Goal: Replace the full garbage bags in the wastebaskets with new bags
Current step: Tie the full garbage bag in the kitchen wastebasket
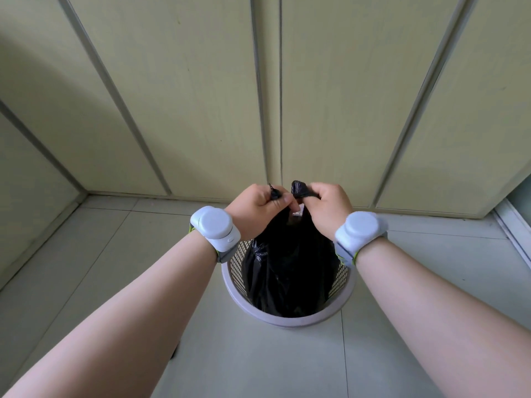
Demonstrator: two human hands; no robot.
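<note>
I see both hands raised over the wastebasket, which stands on the floor tiles near the far wall panels. My left hand is curled tight round one gathered ear of the black garbage bag, and my right hand is curled round the other. The fingers on each side are fully closed on plastic, and the two fists almost touch.

The bag hangs from them, its lower part down inside the mesh basket. I judge the ears are held close together so the mouth pinches shut for knotting and nothing spills when the bag comes up. Holding it centred over the rim should let it clear the mesh without snagging. A white tracker sits on each wrist, left and right.
</note>
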